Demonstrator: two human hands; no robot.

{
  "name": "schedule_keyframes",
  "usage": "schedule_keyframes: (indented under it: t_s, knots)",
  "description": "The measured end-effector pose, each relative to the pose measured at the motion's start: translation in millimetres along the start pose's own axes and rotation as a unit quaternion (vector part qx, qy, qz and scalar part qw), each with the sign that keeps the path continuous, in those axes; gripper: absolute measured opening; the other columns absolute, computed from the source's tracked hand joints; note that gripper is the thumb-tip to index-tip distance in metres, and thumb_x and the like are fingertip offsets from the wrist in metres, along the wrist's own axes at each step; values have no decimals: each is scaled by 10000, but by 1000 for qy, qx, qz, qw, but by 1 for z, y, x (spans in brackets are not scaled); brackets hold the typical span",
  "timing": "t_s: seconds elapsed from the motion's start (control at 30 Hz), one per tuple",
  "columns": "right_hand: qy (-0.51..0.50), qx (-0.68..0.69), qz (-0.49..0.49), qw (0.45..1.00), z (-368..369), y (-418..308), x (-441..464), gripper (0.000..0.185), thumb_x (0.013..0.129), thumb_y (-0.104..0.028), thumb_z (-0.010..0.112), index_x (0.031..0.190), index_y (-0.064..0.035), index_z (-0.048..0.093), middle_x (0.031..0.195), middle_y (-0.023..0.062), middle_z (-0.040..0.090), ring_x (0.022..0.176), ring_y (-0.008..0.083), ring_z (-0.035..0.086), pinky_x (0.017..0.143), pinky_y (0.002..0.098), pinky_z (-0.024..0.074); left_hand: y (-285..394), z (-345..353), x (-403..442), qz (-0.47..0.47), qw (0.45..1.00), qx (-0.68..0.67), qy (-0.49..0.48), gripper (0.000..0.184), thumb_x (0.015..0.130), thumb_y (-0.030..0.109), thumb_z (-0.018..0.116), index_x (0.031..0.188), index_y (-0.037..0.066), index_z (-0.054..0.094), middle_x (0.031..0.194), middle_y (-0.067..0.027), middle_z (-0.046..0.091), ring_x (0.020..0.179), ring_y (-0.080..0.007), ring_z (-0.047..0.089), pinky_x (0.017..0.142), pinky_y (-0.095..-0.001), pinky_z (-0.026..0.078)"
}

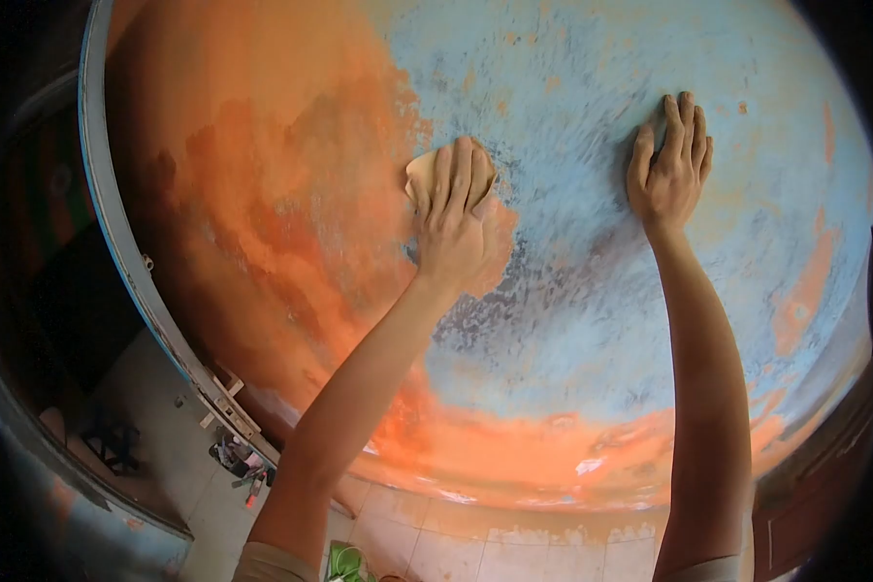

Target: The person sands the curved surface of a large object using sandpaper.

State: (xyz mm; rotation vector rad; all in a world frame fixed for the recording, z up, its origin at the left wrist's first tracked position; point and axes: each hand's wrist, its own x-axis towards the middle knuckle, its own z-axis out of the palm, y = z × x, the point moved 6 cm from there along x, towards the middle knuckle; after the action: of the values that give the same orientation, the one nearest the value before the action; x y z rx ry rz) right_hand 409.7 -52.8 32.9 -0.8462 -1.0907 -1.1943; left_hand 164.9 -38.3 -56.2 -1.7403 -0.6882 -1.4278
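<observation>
My left hand presses a tan sheet, which looks like sandpaper, flat against a large curved surface. The sheet's edges stick out on both sides of the fingers. Under that hand, orange paint meets a worn light-blue area with dark scuffs. To the right, my right hand rests on the blue part of the same surface, its fingers spread and nothing held in them.
A grey metal rim curves along the left side. Beyond it, a pile of small items lies on the tiled floor. A green object is at the bottom, and a dark reddish-brown panel stands at the lower right.
</observation>
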Motion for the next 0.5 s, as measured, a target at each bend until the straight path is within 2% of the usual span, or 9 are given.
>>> schedule_keyframes:
  t_s: [0.03,0.1,0.17,0.27,0.33,0.4,0.47,0.5]
  knots:
    - [-4,-1,2,1000,1,1,0,490,959,-295,485,1402,-88,511,1485,153,484,1407,362,398,1158,567,253,4,-2,-7,1,1000,0,1,506,967,102,451,1418,-116,374,1547,-275,300,1412,-469,279,1149,-588,176]
    - [-2,-3,2,1000,2,3,0,490,959,-296,488,1402,-89,510,1492,146,476,1413,358,388,1159,564,252,16,2,-47,-51,991,78,-99,511,959,117,469,1403,-121,384,1537,-277,309,1397,-465,290,1139,-598,182]
    - [-4,-4,5,1000,1,3,-2,490,958,-297,490,1403,-91,508,1500,139,468,1420,355,378,1161,561,251,26,12,-119,-54,986,33,-156,533,968,151,478,1415,-119,372,1538,-298,295,1408,-470,275,1139,-611,170]
    - [-5,7,4,1000,0,2,-1,492,961,-303,485,1407,-96,504,1510,130,457,1432,349,358,1164,557,247,33,3,-138,-54,977,21,-207,582,969,164,482,1450,-124,326,1538,-310,285,1437,-467,239,1154,-624,132]
    - [-3,-3,4,1000,1,2,-1,490,965,-308,481,1408,-100,505,1504,132,464,1425,352,369,1163,556,248,31,0,-103,10,982,93,-163,538,953,155,511,1392,-133,395,1501,-297,335,1389,-447,314,1139,-599,184]
    - [-4,3,5,1000,1,2,0,488,969,-313,477,1409,-102,506,1504,132,464,1424,351,371,1163,554,248,17,-4,-37,-52,996,4,-70,477,984,121,489,1417,-74,442,1593,-233,249,1472,-413,215,1178,-580,161]
    - [3,1,0,1000,1,2,-1,480,978,-320,470,1406,-106,509,1499,131,470,1418,351,383,1159,554,257,15,-8,14,-47,992,-22,-111,476,988,118,479,1418,-82,437,1576,-247,283,1475,-426,214,1178,-577,162]
    - [3,2,-2,1000,1,2,0,480,978,-320,470,1406,-106,509,1499,131,470,1418,351,383,1159,554,257,12,-6,14,-49,993,-22,-110,476,988,118,479,1418,-82,437,1576,-247,283,1475,-426,214,1178,-577,162]
